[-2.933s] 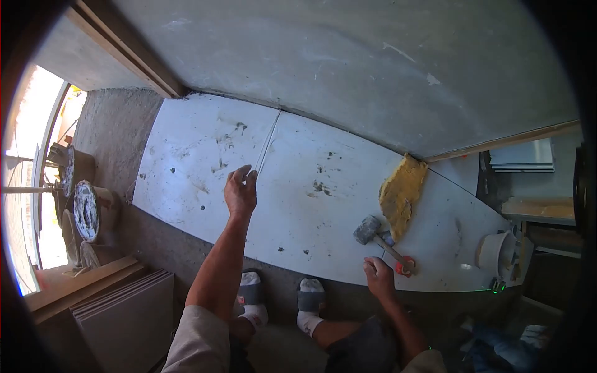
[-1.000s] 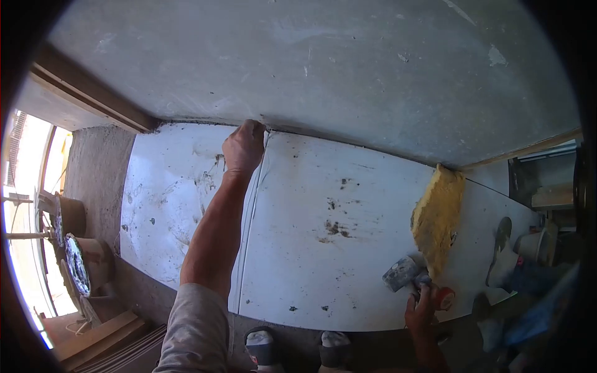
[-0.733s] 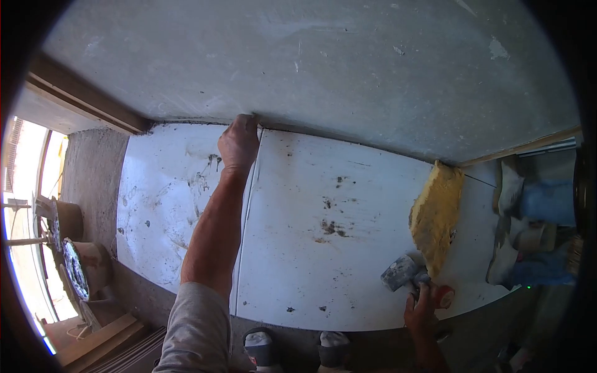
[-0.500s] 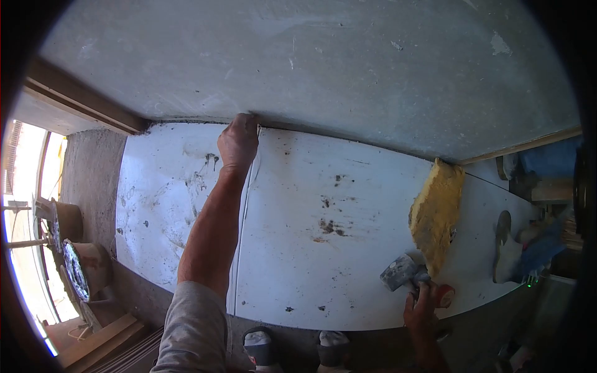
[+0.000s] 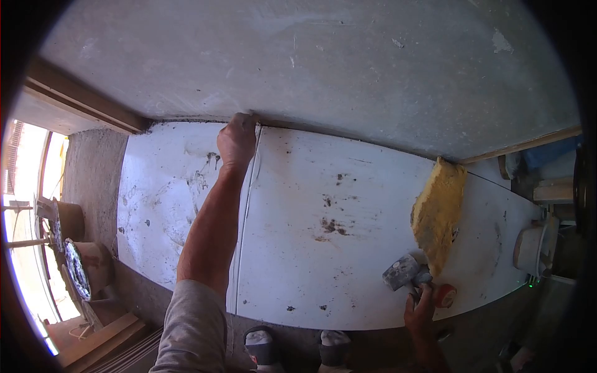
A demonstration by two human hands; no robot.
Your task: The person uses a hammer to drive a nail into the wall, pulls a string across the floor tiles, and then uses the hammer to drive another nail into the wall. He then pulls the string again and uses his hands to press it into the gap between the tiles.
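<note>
White panels (image 5: 298,186) with dark stains lie along the foot of a grey wall (image 5: 323,62). My left hand (image 5: 237,140) is closed at the wall's base, over the seam between two panels; what it holds, if anything, is hidden. At the lower right, my right hand (image 5: 420,308) is wrapped round the handle of a grey-headed tool (image 5: 402,272), held over the panel's front edge. A round red object (image 5: 444,296) sits beside that hand. Just above the tool lies a ragged yellow piece of foam or wool (image 5: 439,211).
Two buckets (image 5: 87,267) stand at the left near a bright opening. A wooden beam (image 5: 84,99) meets the wall at the upper left. Another bucket (image 5: 528,248) is at the right end. My shoes (image 5: 334,348) show below the front edge.
A person's foot and blue clothing at the right end have moved out of view, uncovering a bucket. My two hands have hardly moved.
</note>
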